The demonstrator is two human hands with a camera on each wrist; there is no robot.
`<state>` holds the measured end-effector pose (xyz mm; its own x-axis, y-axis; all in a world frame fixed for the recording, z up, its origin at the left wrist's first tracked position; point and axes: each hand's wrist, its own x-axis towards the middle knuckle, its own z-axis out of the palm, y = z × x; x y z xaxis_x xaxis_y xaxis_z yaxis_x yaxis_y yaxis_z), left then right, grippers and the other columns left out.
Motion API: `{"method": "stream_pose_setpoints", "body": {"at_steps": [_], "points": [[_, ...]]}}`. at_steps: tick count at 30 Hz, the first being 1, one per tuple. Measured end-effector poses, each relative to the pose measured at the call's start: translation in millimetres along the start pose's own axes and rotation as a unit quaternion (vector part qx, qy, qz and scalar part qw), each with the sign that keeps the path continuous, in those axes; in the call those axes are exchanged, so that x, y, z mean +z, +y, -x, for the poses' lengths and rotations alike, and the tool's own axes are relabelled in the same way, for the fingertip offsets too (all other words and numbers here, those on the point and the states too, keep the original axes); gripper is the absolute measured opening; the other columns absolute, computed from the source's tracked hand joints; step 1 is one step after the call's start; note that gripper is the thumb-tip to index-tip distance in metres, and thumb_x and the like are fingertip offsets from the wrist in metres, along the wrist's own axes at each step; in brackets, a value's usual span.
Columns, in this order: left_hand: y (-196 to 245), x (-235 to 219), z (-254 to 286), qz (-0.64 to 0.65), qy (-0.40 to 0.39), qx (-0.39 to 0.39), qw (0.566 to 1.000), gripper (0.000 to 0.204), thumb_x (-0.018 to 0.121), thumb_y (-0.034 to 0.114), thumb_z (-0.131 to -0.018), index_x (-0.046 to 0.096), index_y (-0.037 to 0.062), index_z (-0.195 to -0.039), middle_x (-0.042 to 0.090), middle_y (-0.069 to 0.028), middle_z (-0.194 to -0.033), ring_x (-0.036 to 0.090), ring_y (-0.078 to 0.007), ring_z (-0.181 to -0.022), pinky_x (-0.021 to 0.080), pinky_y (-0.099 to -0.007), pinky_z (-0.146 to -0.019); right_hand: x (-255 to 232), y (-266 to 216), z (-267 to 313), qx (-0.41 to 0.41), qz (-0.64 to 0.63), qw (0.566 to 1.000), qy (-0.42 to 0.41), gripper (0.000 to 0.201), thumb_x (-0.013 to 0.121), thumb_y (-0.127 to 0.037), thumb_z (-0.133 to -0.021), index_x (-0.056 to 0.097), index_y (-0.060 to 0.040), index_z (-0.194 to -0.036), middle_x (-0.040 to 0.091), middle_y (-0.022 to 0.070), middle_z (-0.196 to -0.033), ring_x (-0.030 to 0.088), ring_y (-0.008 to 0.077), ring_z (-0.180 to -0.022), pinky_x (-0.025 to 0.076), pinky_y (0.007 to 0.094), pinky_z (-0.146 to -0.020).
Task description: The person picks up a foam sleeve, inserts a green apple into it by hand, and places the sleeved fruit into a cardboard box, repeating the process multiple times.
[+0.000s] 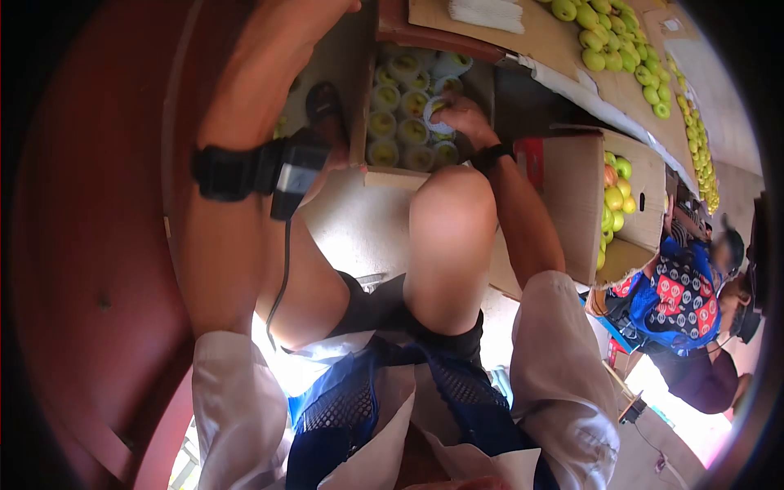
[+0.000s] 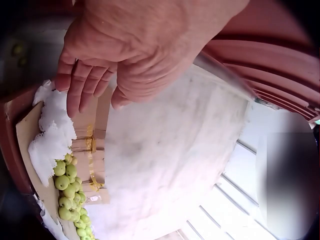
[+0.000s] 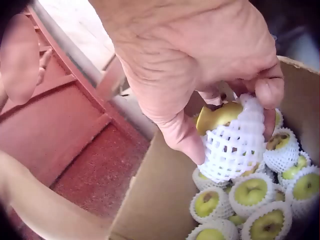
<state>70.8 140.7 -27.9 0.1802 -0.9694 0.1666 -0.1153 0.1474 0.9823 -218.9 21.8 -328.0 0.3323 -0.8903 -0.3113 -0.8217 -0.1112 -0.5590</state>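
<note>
My right hand (image 1: 464, 118) (image 3: 200, 65) grips a yellow-green apple (image 3: 220, 117) partly covered by a white foam net (image 3: 232, 150), thumb on one side and fingers on the other. It is over a cardboard box (image 1: 392, 175) (image 3: 150, 195) holding rows of netted apples (image 1: 382, 124) (image 3: 250, 190). My left arm reaches up past the top edge in the head view. In the left wrist view my left hand (image 2: 135, 55) holds nothing, its fingers loosely extended above a pile of white foam nets (image 2: 52, 132).
Loose green apples (image 1: 604, 37) (image 2: 67, 185) lie on cardboard beside the nets. Another open box (image 1: 572, 188) with apples stands at the right. A red metal wall (image 1: 90, 245) is on the left. Another person (image 1: 686, 302) is at the far right.
</note>
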Motion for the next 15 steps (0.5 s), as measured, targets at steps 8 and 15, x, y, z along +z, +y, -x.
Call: {"method": "stream_pose_setpoints", "body": {"at_steps": [8,15], "points": [[58,16,53,-0.090,0.046,0.026,0.995,0.038,0.056,0.036,-0.104,0.063,0.0001,-0.113,0.070,-0.0114,-0.103,0.067,-0.0159,-0.098,0.047,-0.0266,-0.082,10,15,-90,0.048,0.097,0.984,0.138,0.050,0.072,-0.047,-0.079,0.072,-0.0058,-0.106,0.073,0.0195,-0.106,0.067,0.0400,-0.104,0.053,0.0465,-0.089],[50,26,59,-0.094,0.031,0.026,0.995,0.036,0.057,0.035,-0.103,0.063,0.0002,-0.114,0.069,-0.0113,-0.104,0.067,-0.0160,-0.098,0.047,-0.0266,-0.083,43,49,-118,-0.077,0.103,0.962,0.241,0.051,0.070,-0.054,-0.079,0.074,-0.0076,-0.100,0.072,0.0207,-0.102,0.067,0.0396,-0.101,0.053,0.0484,-0.084]]}}
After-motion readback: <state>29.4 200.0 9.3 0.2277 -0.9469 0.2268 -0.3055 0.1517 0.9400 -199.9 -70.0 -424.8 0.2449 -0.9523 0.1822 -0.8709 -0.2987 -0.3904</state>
